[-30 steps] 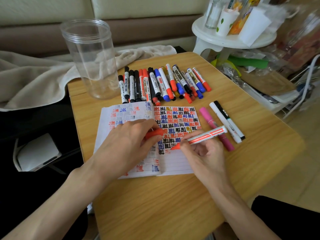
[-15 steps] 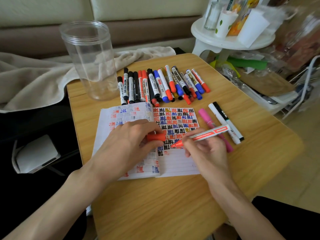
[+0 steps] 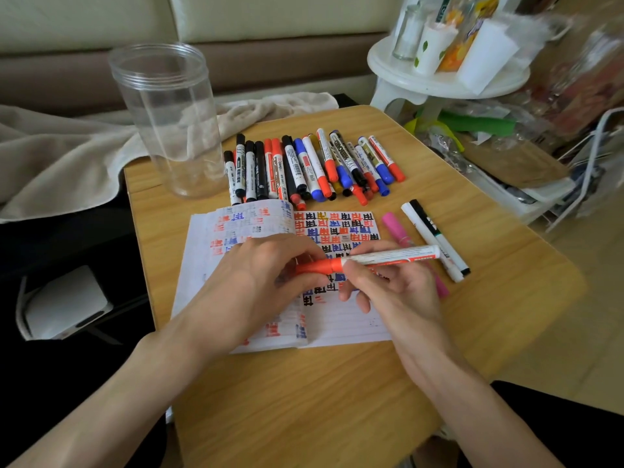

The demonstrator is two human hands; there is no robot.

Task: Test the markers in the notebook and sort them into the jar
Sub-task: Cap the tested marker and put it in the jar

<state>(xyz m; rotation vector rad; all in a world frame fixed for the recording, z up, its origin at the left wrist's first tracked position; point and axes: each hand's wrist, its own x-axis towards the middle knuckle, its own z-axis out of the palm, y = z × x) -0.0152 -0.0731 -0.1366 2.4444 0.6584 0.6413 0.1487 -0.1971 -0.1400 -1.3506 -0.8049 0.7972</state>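
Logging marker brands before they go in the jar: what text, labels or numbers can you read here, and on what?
No text reads clearly.
Notebook: one hand-drawn sign repeated in red, black, blue and yellow, too blurred to quote.
Red marker in the right hand: barrel print too small.
Row of markers: labels and a barcode, unreadable.

Pink marker [image 3: 393, 226] half hidden behind right hand [image 3: 401, 292].
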